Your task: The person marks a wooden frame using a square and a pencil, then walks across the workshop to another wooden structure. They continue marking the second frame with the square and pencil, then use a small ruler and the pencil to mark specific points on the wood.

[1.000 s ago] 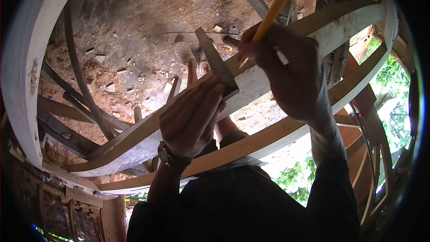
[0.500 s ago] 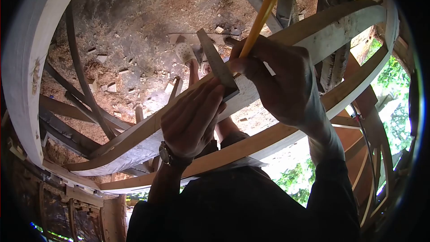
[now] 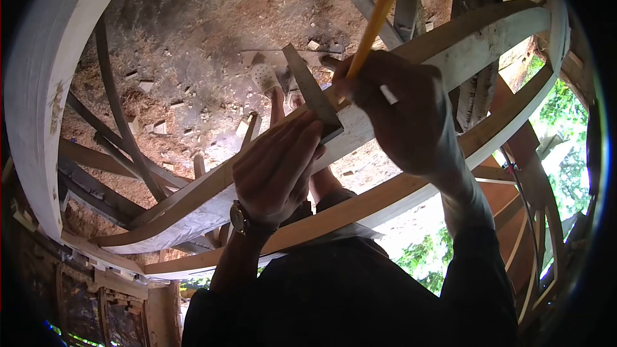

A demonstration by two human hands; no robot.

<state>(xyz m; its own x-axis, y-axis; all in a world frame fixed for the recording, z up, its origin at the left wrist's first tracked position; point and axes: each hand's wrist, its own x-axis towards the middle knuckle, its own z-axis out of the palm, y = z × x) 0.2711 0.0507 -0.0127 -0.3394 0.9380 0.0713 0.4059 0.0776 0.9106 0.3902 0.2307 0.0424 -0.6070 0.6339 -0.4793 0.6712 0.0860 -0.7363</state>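
A yellow pencil (image 3: 374, 29) is pinched in my right hand (image 3: 411, 115), eraser end up and point down by the edge of a small square (image 3: 307, 80). My left hand (image 3: 273, 170) presses this square onto a curved wooden beam (image 3: 209, 209), fingers closed about its thicker end. The square's flat blade lies across the beam's top edge and sticks out past the far side. The pencil's tip is mostly hidden by my right fingers. A watch (image 3: 238, 217) is on my left wrist.
A second curved beam (image 3: 379, 209) runs between my body and the first. A wide pale timber (image 3: 32, 103) curves up on the left. Dark slanting props (image 3: 119, 109) stand below. Wood shavings and offcuts (image 3: 156, 127) cover the ground around my feet.
My right hand has shifted very slightly right and down with the pencil. The left hand and the square stay almost still.
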